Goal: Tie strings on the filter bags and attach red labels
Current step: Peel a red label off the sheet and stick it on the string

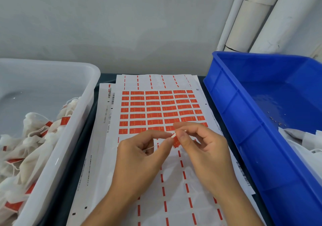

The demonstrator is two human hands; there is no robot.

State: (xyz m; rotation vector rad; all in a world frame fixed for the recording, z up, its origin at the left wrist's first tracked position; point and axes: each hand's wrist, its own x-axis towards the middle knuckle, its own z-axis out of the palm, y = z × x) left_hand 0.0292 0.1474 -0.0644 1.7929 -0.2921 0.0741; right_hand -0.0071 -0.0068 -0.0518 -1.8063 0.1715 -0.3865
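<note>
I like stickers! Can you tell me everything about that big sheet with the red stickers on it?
The label sheet is white paper lying flat on a stack of similar sheets, between a clear tub and a blue crate. Small red rectangular labels fill neat rows in its middle; nearer rows are peeled away, leaving red dashes. Barcodes and numbers run along its left edge. Both hands hover above its near part, pinching a string and one label.

Bare hands [174, 156] (forearms unsleeved)

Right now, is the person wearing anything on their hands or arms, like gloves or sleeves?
No. The left hand and right hand are bare: no gloves, rings, watch or bracelets visible. Both forearms are uncovered to the picture's bottom edge, with no sleeve showing. Fingernails look short and unpainted.
</note>
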